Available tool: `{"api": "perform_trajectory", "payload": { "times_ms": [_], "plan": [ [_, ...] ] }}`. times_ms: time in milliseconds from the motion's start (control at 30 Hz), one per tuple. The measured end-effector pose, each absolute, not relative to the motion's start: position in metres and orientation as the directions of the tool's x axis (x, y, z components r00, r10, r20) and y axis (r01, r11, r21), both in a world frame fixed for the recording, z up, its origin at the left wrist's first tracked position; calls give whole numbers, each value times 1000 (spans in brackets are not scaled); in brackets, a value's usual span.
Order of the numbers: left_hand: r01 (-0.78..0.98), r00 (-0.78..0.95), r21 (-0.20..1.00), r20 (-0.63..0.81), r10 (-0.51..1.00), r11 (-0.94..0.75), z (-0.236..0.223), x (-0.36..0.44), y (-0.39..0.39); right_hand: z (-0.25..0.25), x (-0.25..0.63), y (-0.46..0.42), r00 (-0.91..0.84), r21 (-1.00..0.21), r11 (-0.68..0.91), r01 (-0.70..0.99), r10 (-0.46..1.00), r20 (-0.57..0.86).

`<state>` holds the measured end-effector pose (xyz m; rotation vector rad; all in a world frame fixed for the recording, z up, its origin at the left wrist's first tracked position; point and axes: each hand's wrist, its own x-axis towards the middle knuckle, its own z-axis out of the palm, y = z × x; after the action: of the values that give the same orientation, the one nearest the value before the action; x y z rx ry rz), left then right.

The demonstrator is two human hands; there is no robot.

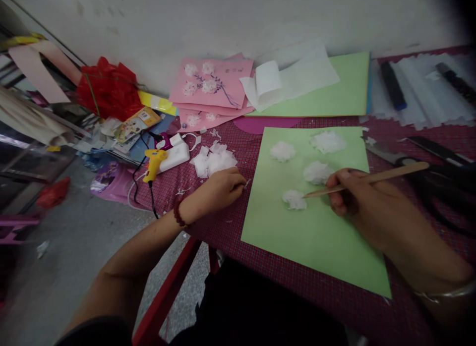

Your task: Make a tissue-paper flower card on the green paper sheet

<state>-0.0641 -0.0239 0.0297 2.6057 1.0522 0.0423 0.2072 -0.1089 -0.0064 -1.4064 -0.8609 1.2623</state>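
Note:
My right hand grips a thin wooden stick like a pen. The stick's narrow end touches the edge of a small white crumpled-paper puff on a green sheet of paper. Three more white puffs sit higher on the same sheet, one of them close to my right fingers. Left of the sheet, my left hand rests low over the table with its fingers closed. A tiny white scrap shows at its fingertips. Just beyond that hand lies a pile of white paper pieces.
A yellow glue gun stands by a white power strip at the left. Pink cards and a tissue roll lie along the wall. Dark-handled scissors and a black marker are on the right.

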Motion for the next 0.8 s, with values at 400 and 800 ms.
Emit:
{"api": "perform_trajectory", "payload": {
  "times_ms": [400,800],
  "plan": [
    [770,495,425,75,866,-477,35,-91,-20,-4,206,-109,231,-974,-214,-77,946,-226],
    [797,597,-29,-108,795,-603,22,-136,-80,-25,215,-104,329,-969,-236,-79,911,-249]
  ]
}}
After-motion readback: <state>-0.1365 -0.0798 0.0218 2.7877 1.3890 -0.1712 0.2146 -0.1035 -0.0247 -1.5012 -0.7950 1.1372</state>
